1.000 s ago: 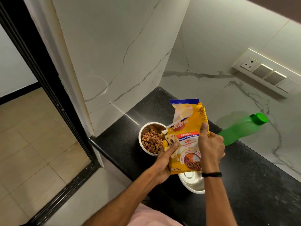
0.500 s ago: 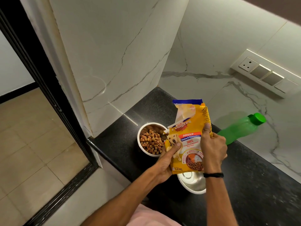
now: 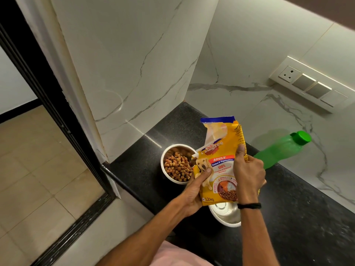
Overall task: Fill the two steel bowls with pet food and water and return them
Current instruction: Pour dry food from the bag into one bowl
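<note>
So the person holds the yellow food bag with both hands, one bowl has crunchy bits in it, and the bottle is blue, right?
Not quite: the head view shows the bottle is green. The rest is right: the left hand and right hand both hold the yellow food bag, and the far steel bowl has kibble in it.

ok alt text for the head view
Left hand and right hand hold a yellow food bag over a black counter, beside a bowl of kibble. An empty bowl sits below the bag; a green bottle is at right.
</note>
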